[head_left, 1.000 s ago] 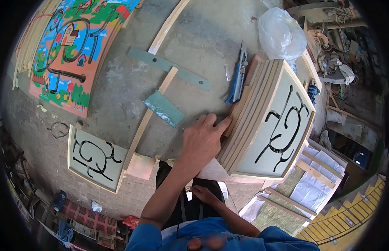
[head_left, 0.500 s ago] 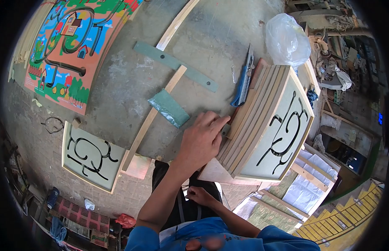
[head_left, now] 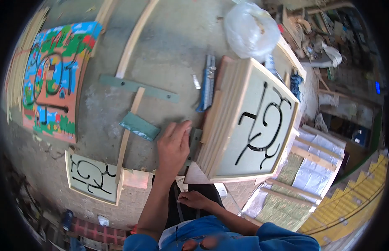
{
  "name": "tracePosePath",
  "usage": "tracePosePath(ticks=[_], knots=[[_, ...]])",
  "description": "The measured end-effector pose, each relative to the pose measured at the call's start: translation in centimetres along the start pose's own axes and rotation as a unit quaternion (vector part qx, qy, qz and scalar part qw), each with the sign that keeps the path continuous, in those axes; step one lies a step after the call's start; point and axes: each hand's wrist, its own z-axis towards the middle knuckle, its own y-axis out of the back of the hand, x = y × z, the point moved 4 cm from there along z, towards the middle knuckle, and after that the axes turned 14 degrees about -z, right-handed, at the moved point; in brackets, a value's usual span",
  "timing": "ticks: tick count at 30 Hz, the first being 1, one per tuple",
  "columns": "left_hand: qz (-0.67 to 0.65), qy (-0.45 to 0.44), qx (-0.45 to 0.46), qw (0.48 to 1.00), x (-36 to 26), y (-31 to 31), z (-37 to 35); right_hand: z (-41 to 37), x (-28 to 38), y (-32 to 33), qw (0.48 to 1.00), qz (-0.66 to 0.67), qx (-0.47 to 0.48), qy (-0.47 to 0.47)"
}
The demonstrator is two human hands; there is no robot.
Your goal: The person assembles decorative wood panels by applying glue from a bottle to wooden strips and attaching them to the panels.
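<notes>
My left hand [head_left: 173, 146] is over the workbench [head_left: 169, 54], fingers curled and pressed together; whatever they may hold is too small to make out. Just right of it, a grey metal strip [head_left: 195, 146] with holes lies against a stack of wood-framed panels [head_left: 255, 125]. The top panel is pale with black curved grooves. Left of the hand, a green block [head_left: 139, 125] lies across a thin wooden strip [head_left: 123, 152]. My right hand [head_left: 195, 200] is closed near my lap, its fingertips partly hidden. A blue utility knife [head_left: 207, 83] lies beside the stack.
A green metal bar [head_left: 138, 88] is fixed across the bench. A colourful printed board [head_left: 56, 79] lies at the left, and another grooved panel [head_left: 93, 178] sits at the near edge. A clear plastic bag [head_left: 252, 31] stands behind the stack. Yellow stairs [head_left: 349, 201] are lower right.
The camera view has shifted, so the bench things appear further left. My left hand has drawn slightly away from the stack's side, uncovering more of the metal strip. My right hand stays near my lap.
</notes>
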Motion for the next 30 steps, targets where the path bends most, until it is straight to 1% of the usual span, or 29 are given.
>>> tracePosePath(ticks=[1, 2, 3, 4, 5, 6, 7, 8, 10, 11, 13, 14, 16, 17, 19, 20, 22, 23, 24, 25, 26, 28, 29, 30], knots=[[-0.006, -0.006, 0.020, 1.000, -0.2, -0.2, 0.1, -0.6, 0.7, 0.4, 1.000, -0.004, 0.017, -0.009], [0.001, 0.003, 0.002, 1.000, -0.5, -0.2, 0.0, -1.5, 1.4, 1.0, 1.000, 0.014, -0.001, -0.020], [0.009, 0.008, -0.017, 1.000, -0.8, -0.5, 0.0, -2.3, 2.4, 2.0, 1.000, -0.002, 0.000, -0.001], [0.001, -0.002, -0.001, 1.000, -0.9, -1.2, 0.0, -3.0, 3.3, 3.0, 0.999, -0.027, 0.002, 0.023], [-0.003, -0.017, -0.018, 1.000, -0.5, -1.3, -0.2, -3.9, 4.0, 3.8, 0.999, -0.024, -0.009, 0.028], [0.003, -0.032, -0.047, 0.998, -0.4, -0.8, -0.1, -4.8, 4.6, 4.9, 0.998, 0.000, -0.020, 0.054], [0.042, -0.025, -0.035, 0.998, -0.8, -0.7, 0.0, -5.9, 5.7, 5.8, 0.996, 0.024, -0.022, 0.082], [0.057, -0.026, -0.043, 0.997, -1.1, -0.6, 0.0, -7.1, 6.5, 6.9, 0.995, 0.023, -0.013, 0.096], [0.017, -0.010, -0.041, 0.999, -1.2, -0.9, 0.4, -9.4, 8.1, 10.0, 0.993, 0.081, -0.006, 0.088], [0.015, 0.012, -0.048, 0.999, -1.3, -1.0, 0.6, -10.3, 8.5, 10.5, 0.992, 0.079, -0.005, 0.099], [0.010, 0.014, -0.052, 0.998, -2.4, -1.5, 1.6, -11.8, 8.7, 12.1, 0.989, 0.066, -0.079, 0.103], [-0.003, 0.023, -0.051, 0.998, -2.8, -1.9, 2.1, -12.2, 8.8, 12.2, 0.989, 0.060, -0.074, 0.111], [0.068, -0.008, -0.043, 0.997, -4.1, -2.9, 3.8, -12.9, 8.6, 12.1, 0.990, 0.047, -0.106, 0.082], [0.112, -0.003, -0.033, 0.993, -4.7, -3.6, 4.6, -13.2, 8.8, 11.8, 0.991, 0.041, -0.098, 0.085], [0.175, -0.013, -0.015, 0.984, -5.1, -4.7, 5.8, -13.6, 8.9, 11.7, 0.989, 0.031, -0.130, 0.055], [0.199, -0.015, -0.006, 0.980, -4.9, -5.2, 6.1, -13.7, 8.9, 11.5, 0.990, 0.026, -0.125, 0.055], [0.213, 0.000, 0.002, 0.977, -4.9, -5.4, 6.3, -13.9, 8.7, 11.3, 0.986, 0.033, -0.156, 0.044], [0.227, 0.010, 0.014, 0.974, -4.9, -5.5, 6.6, -13.9, 8.5, 11.2, 0.987, 0.029, -0.154, 0.043], [0.226, 0.013, 0.012, 0.974, -4.9, -5.5, 6.8, -13.9, 8.2, 11.0, 0.986, 0.049, -0.156, 0.022], [0.216, 0.034, 0.024, 0.976, -4.8, -5.4, 6.9, -13.9, 7.8, 10.6, 0.985, 0.071, -0.157, -0.001], [0.206, 0.054, 0.035, 0.977, -4.6, -5.3, 6.9, -13.9, 7.4, 10.2, 0.986, 0.069, -0.151, -0.003], [0.191, 0.078, 0.014, 0.978, -4.3, -5.5, 7.3, -13.5, 7.0, 10.1, 0.980, 0.082, -0.180, -0.010], [0.175, 0.100, -0.003, 0.980, -4.1, -5.4, 7.3, -13.5, 7.0, 10.0, 0.981, 0.082, -0.177, -0.012], [0.174, 0.102, -0.005, 0.979, -4.1, -5.4, 7.5, -13.3, 7.3, 10.2, 0.980, 0.071, -0.185, -0.014]])
